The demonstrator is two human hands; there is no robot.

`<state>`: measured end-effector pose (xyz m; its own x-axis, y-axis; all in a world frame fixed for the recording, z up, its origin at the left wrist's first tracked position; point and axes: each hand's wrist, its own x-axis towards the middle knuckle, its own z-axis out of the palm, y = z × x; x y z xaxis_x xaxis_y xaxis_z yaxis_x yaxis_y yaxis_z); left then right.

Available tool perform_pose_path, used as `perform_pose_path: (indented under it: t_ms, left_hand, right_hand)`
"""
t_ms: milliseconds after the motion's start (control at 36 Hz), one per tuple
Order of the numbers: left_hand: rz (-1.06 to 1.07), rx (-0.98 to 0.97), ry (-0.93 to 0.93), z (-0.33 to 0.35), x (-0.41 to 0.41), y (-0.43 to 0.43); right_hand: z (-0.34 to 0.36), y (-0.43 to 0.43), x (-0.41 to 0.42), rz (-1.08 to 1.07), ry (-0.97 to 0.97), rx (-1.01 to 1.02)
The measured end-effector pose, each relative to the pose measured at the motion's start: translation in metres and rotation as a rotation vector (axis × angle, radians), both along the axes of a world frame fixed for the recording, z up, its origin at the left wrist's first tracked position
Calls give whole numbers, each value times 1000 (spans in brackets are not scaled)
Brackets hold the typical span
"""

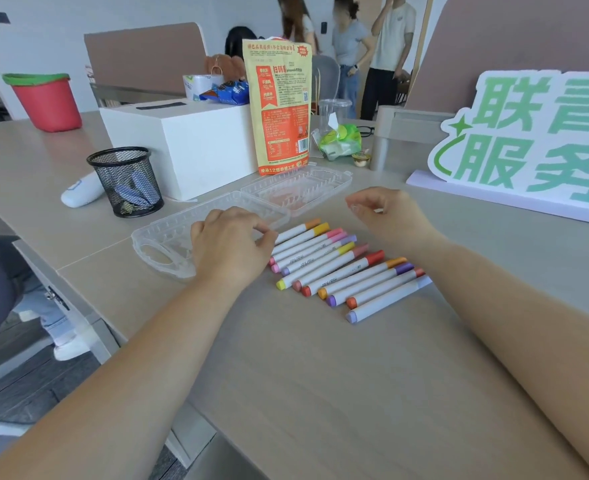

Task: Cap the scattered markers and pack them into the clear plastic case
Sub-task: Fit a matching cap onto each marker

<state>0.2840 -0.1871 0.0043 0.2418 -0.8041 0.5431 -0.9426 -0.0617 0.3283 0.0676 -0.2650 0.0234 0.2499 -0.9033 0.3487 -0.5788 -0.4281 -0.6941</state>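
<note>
Markers (341, 268), apparently capped, lie in a row just in front of the open case (168, 237). The left hand (230, 247), at the case's front edge, curls its fingertips onto the marker ends; a pinch cannot be confirmed. The right hand (386, 216), beside the case, is loosely curled and holds nothing visible. Risk: a nudge could roll the round markers out of line.

left hand (232, 244) palm down, fingers curled, right hand (386, 213) loosely curled

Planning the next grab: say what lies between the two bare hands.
Head view: the upper ends of the white-barrelled markers lie between left hand and right hand.
</note>
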Motion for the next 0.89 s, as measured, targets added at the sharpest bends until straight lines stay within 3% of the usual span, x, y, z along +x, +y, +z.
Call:
perform_pose_path:
  t_ms: [361, 889]
  left_hand:
    - [-278, -92, 20, 33, -42, 4]
    - [-1032, 34, 68, 42, -321, 57]
  right_hand:
    - [41, 58, -95, -251, -2, -42]
    - [56, 296, -351, -915, 32, -65]
